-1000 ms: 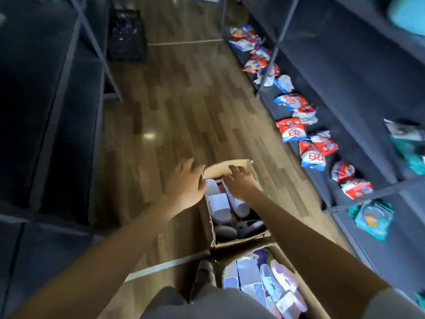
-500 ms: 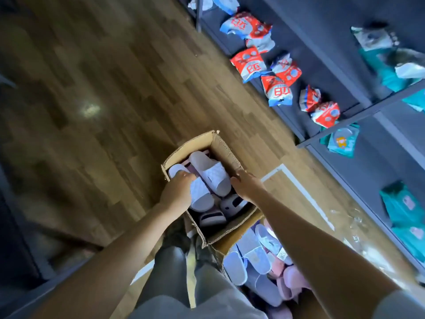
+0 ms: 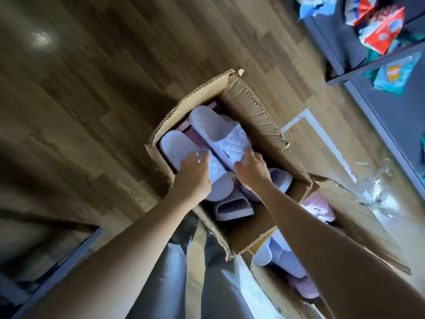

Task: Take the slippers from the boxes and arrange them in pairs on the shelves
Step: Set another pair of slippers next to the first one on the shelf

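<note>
Over the box [image 3: 249, 104], left hand [image 3: 192, 178] and right hand [image 3: 254, 171] touch white slippers [image 3: 218, 130], grips wide.

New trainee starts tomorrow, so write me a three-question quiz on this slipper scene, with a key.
1. True or false: the cardboard box holds no slippers.
2. The left hand touches: A a white slipper, B the floor, C a bottle.
3. Fill in: the red packets lie on a grey ____.
Key: 1 false; 2 A; 3 shelf.
</note>
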